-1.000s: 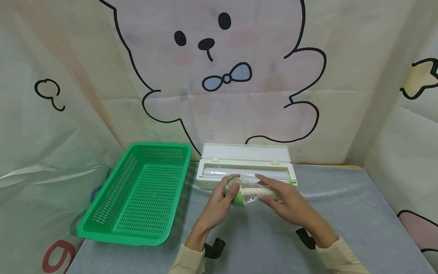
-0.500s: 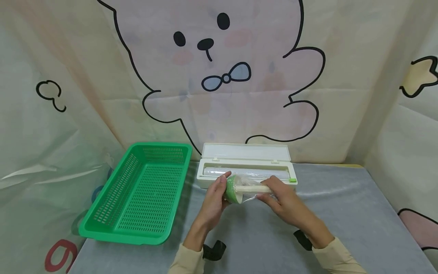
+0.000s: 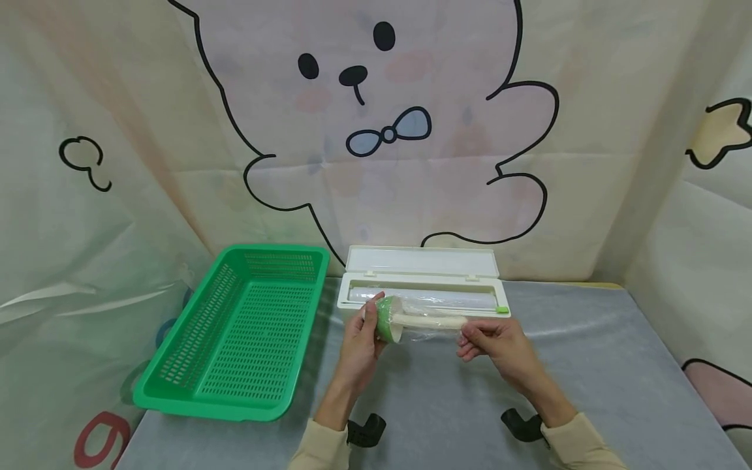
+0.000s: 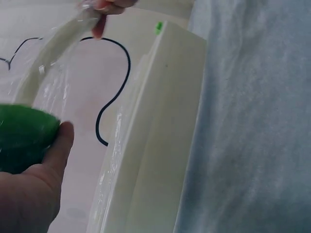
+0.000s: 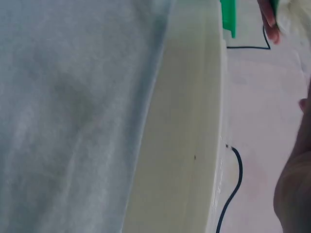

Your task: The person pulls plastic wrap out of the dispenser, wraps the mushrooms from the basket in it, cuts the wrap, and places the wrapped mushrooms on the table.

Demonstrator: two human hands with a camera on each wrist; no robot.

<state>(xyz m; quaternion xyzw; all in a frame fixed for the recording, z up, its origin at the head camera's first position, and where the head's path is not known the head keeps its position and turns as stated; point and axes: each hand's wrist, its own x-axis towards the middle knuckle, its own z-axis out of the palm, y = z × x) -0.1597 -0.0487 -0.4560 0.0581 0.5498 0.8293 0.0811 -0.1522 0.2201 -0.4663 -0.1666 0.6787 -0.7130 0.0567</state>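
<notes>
A green dome-headed thing with a long cream handle (image 3: 429, 321), wrapped in clear plastic film, is held sideways above the table in the head view. My left hand (image 3: 357, 349) grips its green head (image 3: 384, 320), the thumb on the near side. At the handle's other end, my right hand (image 3: 499, 346) pinches the tip and the film there. In the left wrist view the green head (image 4: 24, 131) sits against the left thumb, and loose film (image 4: 58, 92) hangs by the handle. The right wrist view shows only part of the right hand (image 5: 296, 194).
Just behind the hands stands a white cling-film dispenser (image 3: 346, 314), lid raised, a film roll (image 3: 452, 299) inside. A green perforated basket (image 3: 252, 339) sits at the left. Grey cloth (image 3: 587, 365) covers the table, and a printed curtain (image 3: 587, 215) hangs behind.
My right hand has slid right along the handle, from around the film to pinching its end. The left hand and green head have shifted slightly left.
</notes>
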